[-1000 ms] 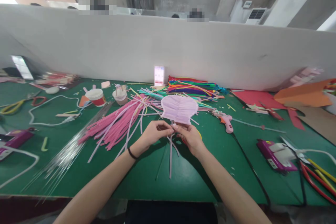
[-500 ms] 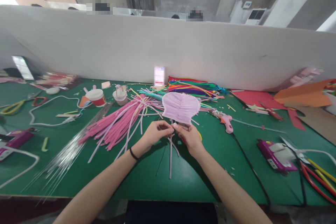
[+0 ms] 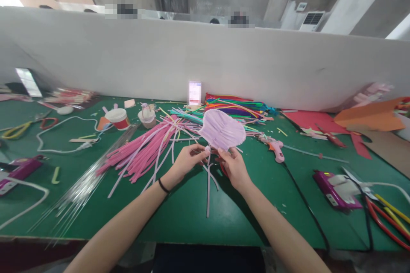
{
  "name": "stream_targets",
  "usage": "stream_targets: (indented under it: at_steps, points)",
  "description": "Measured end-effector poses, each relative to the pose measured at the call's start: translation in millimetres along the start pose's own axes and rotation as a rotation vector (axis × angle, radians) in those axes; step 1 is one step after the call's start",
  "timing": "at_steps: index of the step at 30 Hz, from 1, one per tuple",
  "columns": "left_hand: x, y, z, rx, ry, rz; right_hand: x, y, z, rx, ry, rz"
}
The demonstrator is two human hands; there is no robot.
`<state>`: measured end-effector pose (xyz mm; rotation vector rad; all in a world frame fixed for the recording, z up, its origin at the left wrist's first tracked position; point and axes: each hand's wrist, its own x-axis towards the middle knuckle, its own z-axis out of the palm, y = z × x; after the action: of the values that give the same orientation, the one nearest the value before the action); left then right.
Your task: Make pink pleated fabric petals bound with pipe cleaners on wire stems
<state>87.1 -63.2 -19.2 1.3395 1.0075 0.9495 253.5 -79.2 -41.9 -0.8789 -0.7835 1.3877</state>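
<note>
Currently, head view | lilac fan-shaped piece (image 3: 224, 130) central, its lower edge pinched by right hand (image 3: 234, 169) | left hand (image 3: 185, 163) pinching small lilac nub (image 3: 207, 149) at the piece's seven o'clock | risks: uneven tugging could warp it; dipping toward twelve o'clock could snag multicoloured stems (image 3: 250, 108)

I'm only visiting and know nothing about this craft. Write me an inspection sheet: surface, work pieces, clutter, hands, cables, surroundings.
Surface: green table, small scraps scattered about.
Work pieces: lilac fan-shaped piece, held up; lilac strips below the hands.
Clutter: pink strips, thin shiny rods, glue gun.
Hands: left hand pinches a small lilac bit; right hand grips the fan's lower edge.
Cables: black cable from the glue gun toward the near edge.
Surroundings: pale partition behind; upright lit screen before it.
</note>
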Motion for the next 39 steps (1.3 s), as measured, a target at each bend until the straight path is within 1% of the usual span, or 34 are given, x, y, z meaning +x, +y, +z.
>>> stream_targets:
  at_steps: [5, 8, 10, 12, 16, 24, 28, 32, 39]
  points:
    - [-1, 2, 0.5, 0.016, -0.021, 0.042, -1, 0, 1, -0.001, -0.052, 0.024]
    - [-2, 0, 1.2, 0.038, -0.054, 0.080, -3, -1, 3, 0.013, -0.073, 0.049]
    - [-3, 0, 3.1, 0.050, -0.087, 0.081, -4, -1, 4, 0.036, -0.042, 0.064]
    - [-5, 0, 5.4, 0.083, -0.099, 0.050, -5, -1, 6, 0.061, 0.005, 0.075]
    - [-8, 3, 9.2, 0.156, -0.065, 0.001, -6, -1, 8, 0.094, 0.046, 0.079]
    - [-8, 8, 13.2, 0.144, -0.061, 0.014, -1, -4, 5, 0.150, 0.116, 0.092]
    - [-8, 4, 13.7, 0.136, -0.060, 0.020, 0, -13, 5, 0.200, 0.144, 0.093]
    - [-7, 0, 13.9, 0.157, -0.083, 0.019, -1, -21, 6, 0.245, 0.168, 0.083]
    - [-6, -2, 13.4, 0.140, -0.092, 0.021, 2, -20, 3, 0.310, 0.175, 0.124]
